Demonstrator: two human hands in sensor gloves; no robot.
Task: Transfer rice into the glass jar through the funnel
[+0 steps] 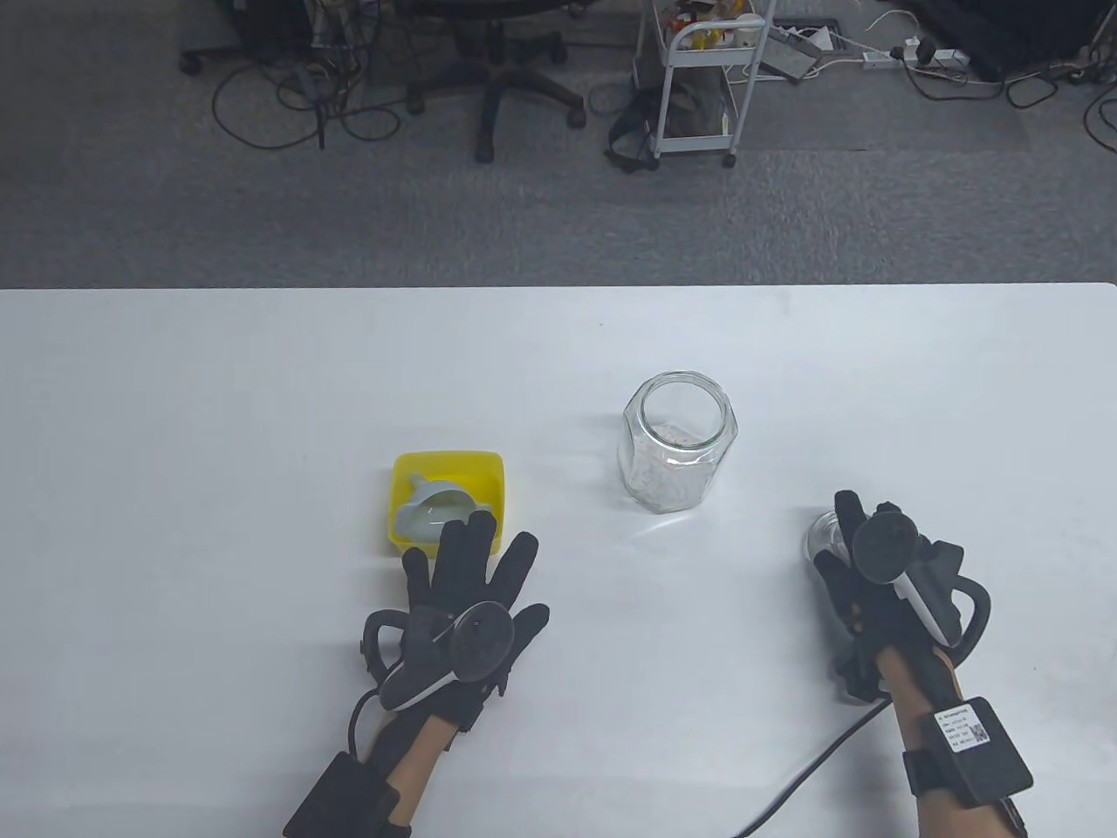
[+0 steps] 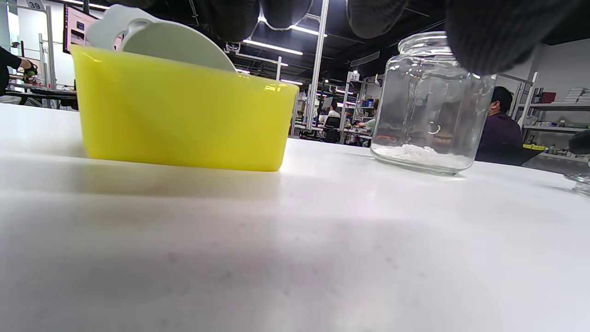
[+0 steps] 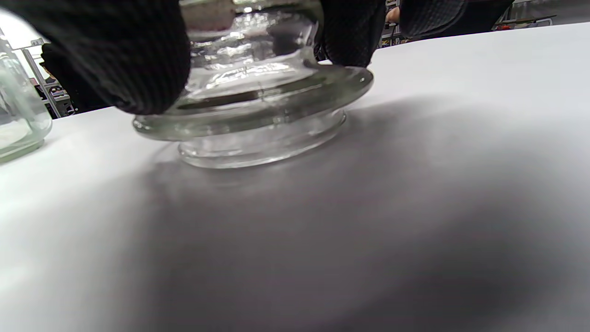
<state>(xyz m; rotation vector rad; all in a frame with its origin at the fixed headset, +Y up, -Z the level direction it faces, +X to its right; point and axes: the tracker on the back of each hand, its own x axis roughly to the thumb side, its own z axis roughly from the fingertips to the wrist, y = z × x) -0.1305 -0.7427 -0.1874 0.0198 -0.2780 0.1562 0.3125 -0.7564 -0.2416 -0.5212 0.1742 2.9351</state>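
Note:
A clear glass jar (image 1: 679,443) stands open mid-table with a thin layer of white rice at its bottom; it also shows in the left wrist view (image 2: 431,103). A yellow tub (image 1: 447,504) holds a pale funnel (image 1: 434,511), seen over the tub's rim in the left wrist view (image 2: 161,39). My left hand (image 1: 476,567) hovers flat and spread just in front of the tub, holding nothing. My right hand (image 1: 842,559) grips the glass jar lid (image 3: 258,110), which rests on the table right of the jar.
The white table (image 1: 218,393) runs to its far edge, with grey carpet, an office chair (image 1: 493,70) and a white cart (image 1: 698,78) beyond. A black cable (image 1: 812,768) trails from my right wrist toward the front edge.

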